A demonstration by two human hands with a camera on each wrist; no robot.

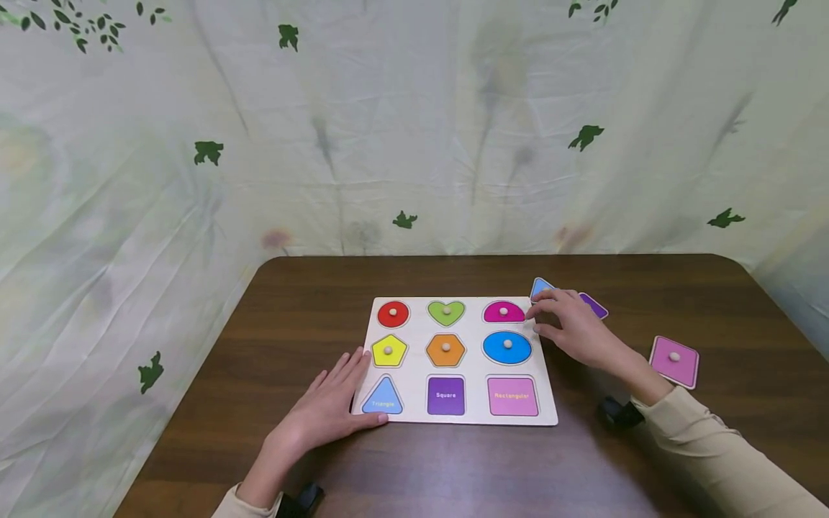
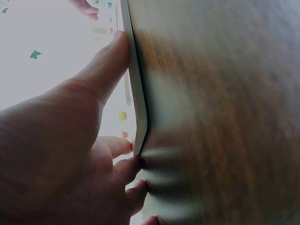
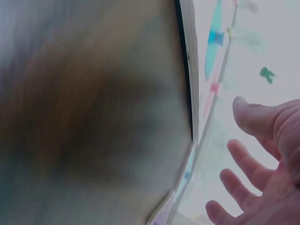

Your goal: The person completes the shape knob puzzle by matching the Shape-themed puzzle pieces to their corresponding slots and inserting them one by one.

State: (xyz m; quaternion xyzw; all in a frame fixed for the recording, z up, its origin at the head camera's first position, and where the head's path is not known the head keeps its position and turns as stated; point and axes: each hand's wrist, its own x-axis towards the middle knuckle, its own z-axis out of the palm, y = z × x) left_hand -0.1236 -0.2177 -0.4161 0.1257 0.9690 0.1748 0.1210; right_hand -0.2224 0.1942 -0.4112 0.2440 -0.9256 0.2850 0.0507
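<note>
I see a smooth wood-grained table (image 1: 453, 475) with soft sheen, a smooth-faced board (image 1: 416, 374), and a creased cloth backdrop (image 1: 414, 129).

table (image 1: 466, 467) | puzzle board (image 1: 414, 396) | pink piece (image 1: 674, 362) | purple piece (image 1: 595, 306) | blue piece (image 1: 540, 287)
</note>
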